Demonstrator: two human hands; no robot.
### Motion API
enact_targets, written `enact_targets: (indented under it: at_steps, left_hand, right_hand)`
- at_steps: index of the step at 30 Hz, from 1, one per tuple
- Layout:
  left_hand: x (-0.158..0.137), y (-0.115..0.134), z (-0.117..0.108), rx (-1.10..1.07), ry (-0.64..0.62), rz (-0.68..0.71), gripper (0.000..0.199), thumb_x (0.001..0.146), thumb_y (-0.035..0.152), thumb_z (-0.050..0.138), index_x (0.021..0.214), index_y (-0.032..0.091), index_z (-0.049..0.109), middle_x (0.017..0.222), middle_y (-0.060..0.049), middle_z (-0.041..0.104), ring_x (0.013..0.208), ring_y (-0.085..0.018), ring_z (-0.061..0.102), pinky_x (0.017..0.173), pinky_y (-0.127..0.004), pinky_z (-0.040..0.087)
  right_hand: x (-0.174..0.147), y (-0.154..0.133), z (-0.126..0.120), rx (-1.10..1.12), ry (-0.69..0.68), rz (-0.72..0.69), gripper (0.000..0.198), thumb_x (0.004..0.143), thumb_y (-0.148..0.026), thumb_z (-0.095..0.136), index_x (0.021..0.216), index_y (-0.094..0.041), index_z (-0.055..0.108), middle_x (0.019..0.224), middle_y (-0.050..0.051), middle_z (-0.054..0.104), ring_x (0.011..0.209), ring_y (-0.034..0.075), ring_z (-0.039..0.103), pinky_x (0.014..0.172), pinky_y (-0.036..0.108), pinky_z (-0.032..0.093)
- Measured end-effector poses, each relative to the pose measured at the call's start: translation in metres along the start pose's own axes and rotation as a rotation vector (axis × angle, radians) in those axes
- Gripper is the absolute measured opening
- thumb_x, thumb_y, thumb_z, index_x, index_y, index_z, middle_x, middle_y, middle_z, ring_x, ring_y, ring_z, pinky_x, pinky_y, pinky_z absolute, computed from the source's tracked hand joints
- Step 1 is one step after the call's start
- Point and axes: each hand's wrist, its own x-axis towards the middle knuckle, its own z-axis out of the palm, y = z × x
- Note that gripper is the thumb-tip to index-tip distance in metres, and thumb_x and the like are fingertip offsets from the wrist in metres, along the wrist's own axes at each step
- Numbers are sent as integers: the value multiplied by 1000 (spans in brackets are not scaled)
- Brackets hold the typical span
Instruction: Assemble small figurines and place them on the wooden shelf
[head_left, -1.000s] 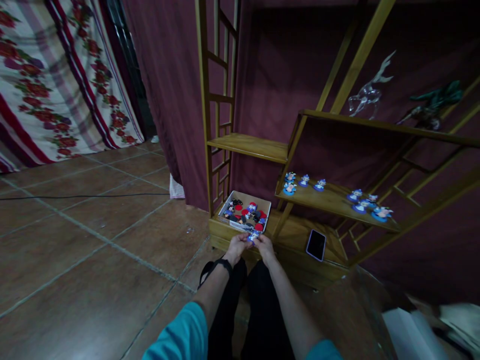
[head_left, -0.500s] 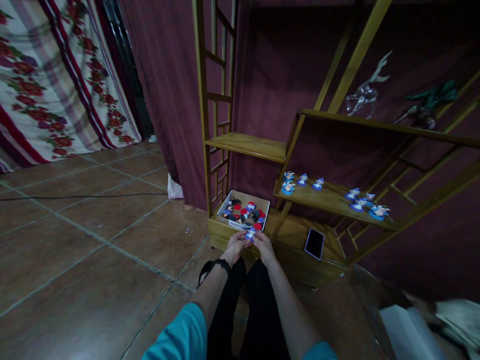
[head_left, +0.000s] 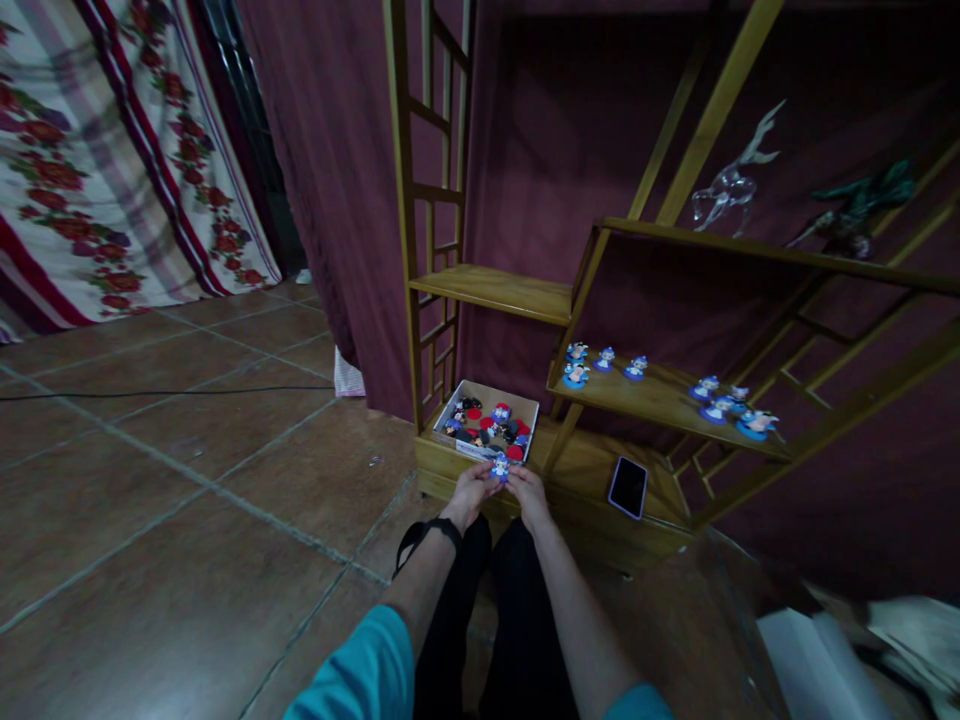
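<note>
Between my two hands I hold a small purple-and-white toy figurine (head_left: pixel 500 467), upright, just in front of the box. My left hand (head_left: pixel 472 492) pinches its left side, and my right hand (head_left: pixel 529 491) grips it from the right. Just beyond them, a shallow cardboard box (head_left: pixel 526 403) holds several small figures and red and black discs. To the right, more figurines (head_left: pixel 635 368) in blue and purple stand on a low wooden shelf (head_left: pixel 664 398), in a left group and a right group.
A phone (head_left: pixel 628 488) lies on the cabinet's lower ledge. A glass deer (head_left: pixel 727 190) and a dark green ornament (head_left: pixel 855 210) stand on the upper shelf. A black cable (head_left: pixel 187 391) crosses the tiled floor at left. White items (head_left: pixel 817 660) sit at lower right.
Almost nothing differs. The figurine in my hands has shifted and turned very slightly; both hands keep their hold in the same place.
</note>
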Motion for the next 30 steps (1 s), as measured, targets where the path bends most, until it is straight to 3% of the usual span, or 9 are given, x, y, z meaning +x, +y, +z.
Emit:
enact_targets:
  at_steps: [13, 23, 30]
  left_hand:
    - [-6, 5, 5, 17, 32, -2, 31, 55, -7, 70, 82, 9, 62, 67, -5, 65, 62, -13, 63, 69, -27, 52]
    - [-6, 3, 5, 25, -27, 19, 34, 54, -4, 71, 85, 10, 64, 67, -5, 65, 62, -12, 63, 64, -24, 52]
    - [-8, 6, 5, 30, -8, -21, 19, 65, 2, 67, 83, 8, 65, 76, -9, 67, 66, -13, 64, 67, -25, 53]
  right_hand:
    - [3, 5, -4, -36, -3, -19, 20, 54, -27, 65, 71, -17, 63, 73, 1, 66, 73, 17, 62, 73, 32, 49]
    - [1, 3, -2, -13, -79, -68, 31, 56, -26, 66, 86, -18, 64, 87, 3, 67, 82, 18, 61, 74, 30, 48]
    - [5, 9, -5, -54, -13, -41, 31, 56, -30, 66, 84, -17, 64, 86, 4, 67, 80, 19, 62, 69, 31, 50]
